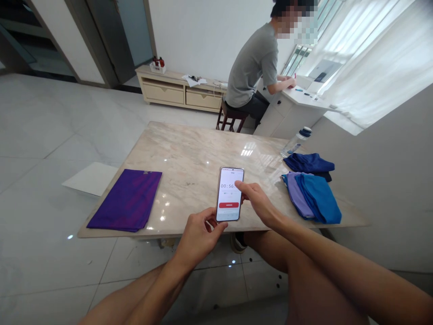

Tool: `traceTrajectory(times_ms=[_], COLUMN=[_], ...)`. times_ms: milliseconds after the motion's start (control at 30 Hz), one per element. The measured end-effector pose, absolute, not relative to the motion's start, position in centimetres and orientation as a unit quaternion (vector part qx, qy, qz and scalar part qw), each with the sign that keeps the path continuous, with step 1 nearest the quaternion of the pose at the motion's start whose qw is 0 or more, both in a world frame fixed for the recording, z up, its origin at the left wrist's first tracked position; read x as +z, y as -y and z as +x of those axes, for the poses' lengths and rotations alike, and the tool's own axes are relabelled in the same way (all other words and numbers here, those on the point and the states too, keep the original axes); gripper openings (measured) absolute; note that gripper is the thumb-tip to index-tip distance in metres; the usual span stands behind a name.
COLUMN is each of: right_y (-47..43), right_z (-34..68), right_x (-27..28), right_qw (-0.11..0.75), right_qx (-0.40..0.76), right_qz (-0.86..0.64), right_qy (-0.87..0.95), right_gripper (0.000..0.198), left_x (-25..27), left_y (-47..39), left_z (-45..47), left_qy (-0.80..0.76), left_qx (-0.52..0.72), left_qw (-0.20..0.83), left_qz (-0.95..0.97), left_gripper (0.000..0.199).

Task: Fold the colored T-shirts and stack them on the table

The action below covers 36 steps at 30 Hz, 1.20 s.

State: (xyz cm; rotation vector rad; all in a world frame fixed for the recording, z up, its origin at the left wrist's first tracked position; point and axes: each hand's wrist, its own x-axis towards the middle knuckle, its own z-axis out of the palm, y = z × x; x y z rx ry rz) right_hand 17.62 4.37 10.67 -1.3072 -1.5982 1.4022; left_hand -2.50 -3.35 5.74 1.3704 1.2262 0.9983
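Observation:
Between my two hands a smartphone (230, 198) is held above the near edge of the marble table (189, 149). Its lit screen shows a running count near 00:56 and a red button. My left hand (203, 230) grips the phone's lower left corner, thumb along the bottom edge. On the phone's right side my right hand (255, 196) is closed around the edge, its thumb over the upper right of the screen and covering some digits. A folded purple cloth (126, 201) lies flat on the left of the table. Folded blue and lilac cloths (314, 196) are piled on the right.
Behind the pile are a dark blue cloth (311, 162) and a clear water bottle (296, 142). Another person (253, 67) sits on a stool at a white desk (304, 101). A low cabinet (182, 95) stands by the wall. A white board (91, 178) shows beside the table's left edge.

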Motion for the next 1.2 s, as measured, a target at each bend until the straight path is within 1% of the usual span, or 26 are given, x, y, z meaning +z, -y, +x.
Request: traceTrajectory(times_ms=[67, 167, 233, 400, 567, 1200], right_y=[-4.5, -4.4, -4.3, -4.1, -3.9, -3.7], right_z=[17.8, 17.9, 17.8, 17.6, 17.3, 16.7], right_x=[10.5, 10.4, 10.5, 10.8, 11.2, 11.5], right_qw=[0.313, 0.309, 0.308, 0.313, 0.306, 0.31], right_qx=[0.535, 0.547, 0.547, 0.536, 0.529, 0.519], right_qz=[-0.51, -0.492, -0.472, -0.453, -0.456, -0.461], right_qy=[0.596, 0.602, 0.619, 0.64, 0.647, 0.65], right_gripper=[0.07, 0.067, 0.061, 0.037, 0.026, 0.023], left_x=[5.6, 5.7, 5.9, 6.5, 6.5, 6.3], left_y=[3.3, 3.3, 3.2, 3.1, 3.1, 3.1], left_z=[-2.5, -2.6, -2.6, -2.6, -2.5, -2.8], left_qy=[-0.505, -0.499, -0.491, -0.469, -0.465, -0.476], left_qx=[0.409, 0.415, 0.421, 0.431, 0.429, 0.419], left_qw=[0.5, 0.522, 0.548, 0.597, 0.607, 0.602], left_qz=[0.572, 0.553, 0.529, 0.488, 0.481, 0.485], left_gripper=[0.024, 0.027, 0.03, 0.037, 0.038, 0.039])
